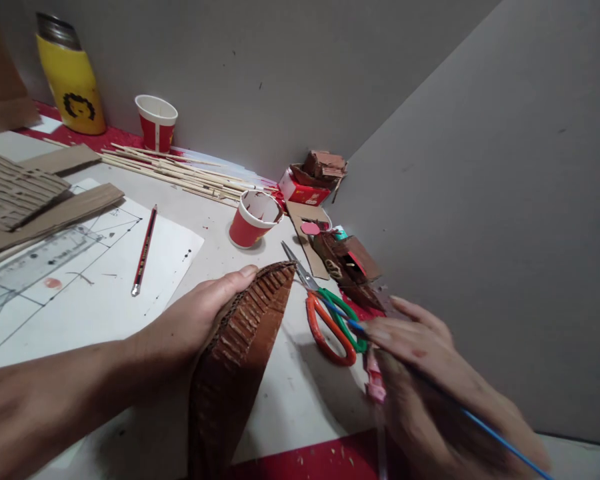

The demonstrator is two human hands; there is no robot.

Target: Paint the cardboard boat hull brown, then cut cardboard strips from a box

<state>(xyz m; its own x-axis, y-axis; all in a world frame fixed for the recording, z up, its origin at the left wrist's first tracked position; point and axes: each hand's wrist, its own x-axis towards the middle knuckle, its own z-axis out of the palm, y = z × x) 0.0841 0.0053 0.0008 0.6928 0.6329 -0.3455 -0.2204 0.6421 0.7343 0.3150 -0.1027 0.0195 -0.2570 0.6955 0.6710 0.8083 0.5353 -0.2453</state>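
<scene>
My left hand (pixel 215 300) grips a brown-painted corrugated cardboard boat hull (pixel 250 333) by its far side, thumb along the upper edge. The hull tilts up, its ribbed strip and smooth flat face showing. In my right hand (pixel 425 360) is a thin blue paintbrush (pixel 495 427), its tip end pointing left toward the hull but apart from it. That hand is slightly blurred. Under the brush lie scissors (pixel 330 327) with one orange and one green handle. A red paper cup (pixel 254 223) with brown smears inside its rim stands beyond the hull.
At left are a pencil (pixel 145 250), a clear ruler (pixel 35 267), a drawn sheet (pixel 175 247) and cardboard strips (pixel 60 210). Thin wooden sticks (pixel 175 173), another cup (pixel 157 127) and a yellow bottle (pixel 73 83) stand behind. Brown cardboard models (pixel 347 267) sit along the grey wall (pixel 460 200).
</scene>
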